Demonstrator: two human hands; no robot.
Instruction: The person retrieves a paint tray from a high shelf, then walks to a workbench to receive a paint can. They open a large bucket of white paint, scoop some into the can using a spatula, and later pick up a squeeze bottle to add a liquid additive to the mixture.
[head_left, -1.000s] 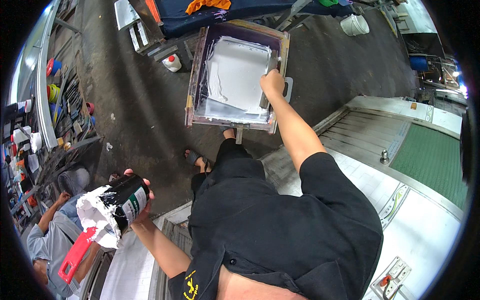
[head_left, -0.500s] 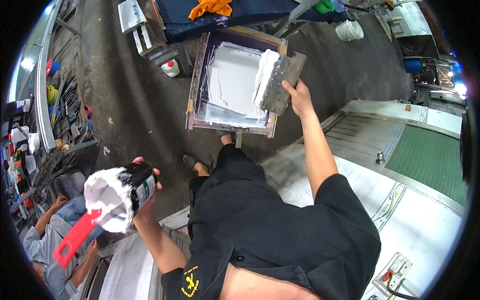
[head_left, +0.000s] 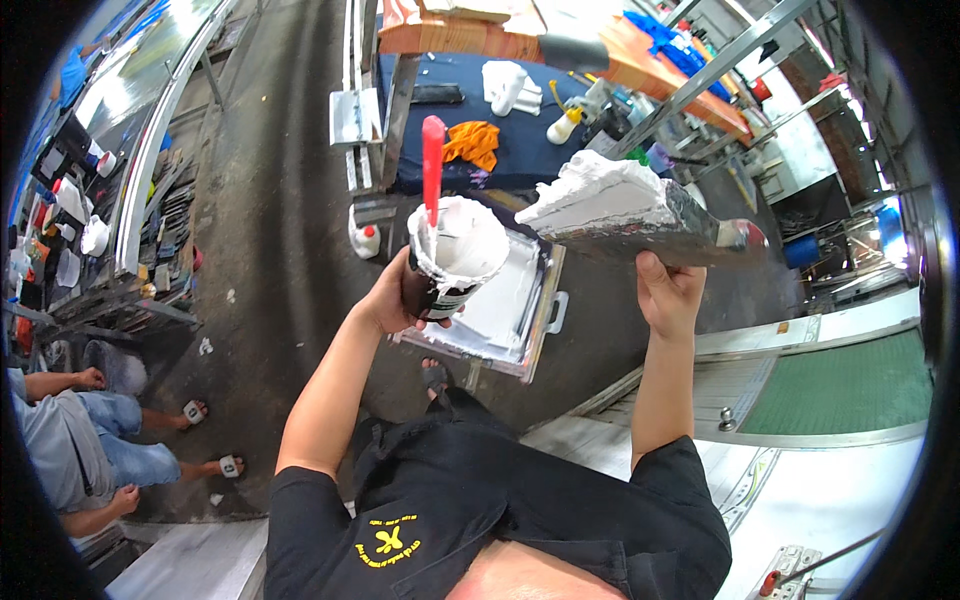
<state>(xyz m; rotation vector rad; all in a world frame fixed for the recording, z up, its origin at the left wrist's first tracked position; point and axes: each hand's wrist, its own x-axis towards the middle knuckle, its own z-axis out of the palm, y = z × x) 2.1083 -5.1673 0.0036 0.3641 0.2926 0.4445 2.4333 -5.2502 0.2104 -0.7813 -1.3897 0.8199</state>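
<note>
One tub and one scraper were held up on the near side, one in each of two bare hands. The left hand was wrapped around the tub, which was black and roughly cylindrical, with a label on its wall; white paste coated its rim and inner wall in an uneven, thick layer. One red handle rose from the left of its mouth. To the right, the right hand gripped the broad, flat scraper by its near edge, the thumb lying against it. The scraper was dark grey and stained, and one ragged mass of white paste lay along its far side. Below these, one rectangular frame, partly hidden by the tub and left hand, bore a spread white layer. At the left, one co-worker wore two sandals. Farther off were one white bottle with a red cap and one counter covered in dark blue, carrying one orange cloth and one white bundle.
</note>
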